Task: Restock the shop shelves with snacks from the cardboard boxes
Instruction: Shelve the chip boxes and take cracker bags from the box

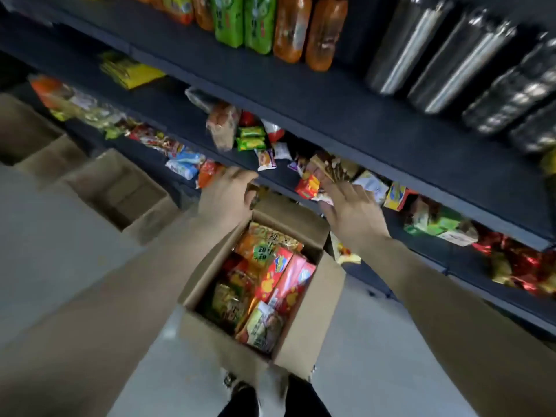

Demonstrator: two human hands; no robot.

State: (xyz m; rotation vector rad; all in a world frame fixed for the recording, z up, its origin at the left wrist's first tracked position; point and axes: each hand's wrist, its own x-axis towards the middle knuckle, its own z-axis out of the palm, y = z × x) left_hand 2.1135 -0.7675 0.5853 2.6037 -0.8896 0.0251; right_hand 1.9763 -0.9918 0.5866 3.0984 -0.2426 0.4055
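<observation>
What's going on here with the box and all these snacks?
A person is stocking a shop shelf from an open cardboard box that is full of snack packs. The right hand seems to pinch small packets at the shelf edge. The left hand is over the box's far flap; blur hides its grip.

Dark shelves [301, 94] run from 10 to 4 o'clock. The top board bears green packs [243, 22] and orange packs [307, 28] at 12 o'clock, and dark glossy packs [469, 70] at 2. A lower board holds small snack packets [251, 142] — loosely scattered. On the pale floor [60, 236] stand an open cardboard box [310, 320] of snacks at 6 and empty boxes [120, 191] at 9.
</observation>
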